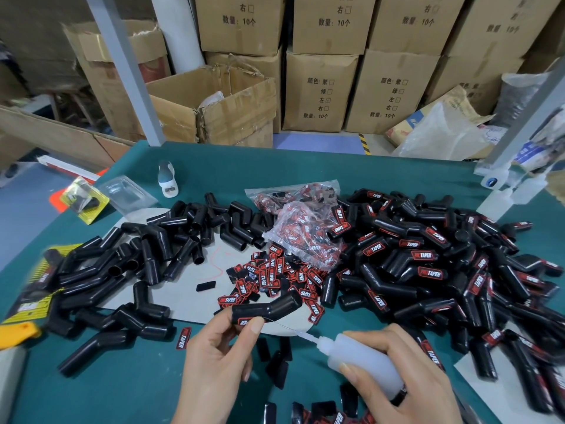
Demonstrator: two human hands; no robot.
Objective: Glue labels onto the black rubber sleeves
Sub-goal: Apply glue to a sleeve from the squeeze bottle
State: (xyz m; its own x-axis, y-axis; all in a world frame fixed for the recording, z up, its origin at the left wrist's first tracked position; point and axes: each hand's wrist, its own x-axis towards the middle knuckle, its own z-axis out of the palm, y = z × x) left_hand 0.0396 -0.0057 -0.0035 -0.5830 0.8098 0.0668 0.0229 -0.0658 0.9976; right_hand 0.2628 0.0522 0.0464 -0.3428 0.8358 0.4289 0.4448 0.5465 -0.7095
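1 sleeve is pinched in the left hand; the right hand grips 1 glue bottle, nozzle toward it. 2 sleeve piles flank loose labels.

The left hand pinches a bent black rubber sleeve at its lower end, holding it above the green table. The right hand grips a translucent glue bottle, its thin needle tip pointing left, just beside the sleeve's underside. Behind the sleeve lies a heap of red-and-black "TAPER" labels spilling from a clear plastic bag. Unlabelled sleeves pile on the left over a grey sheet; labelled sleeves are heaped on the right. Stacked cardboard boxes stand beyond the table
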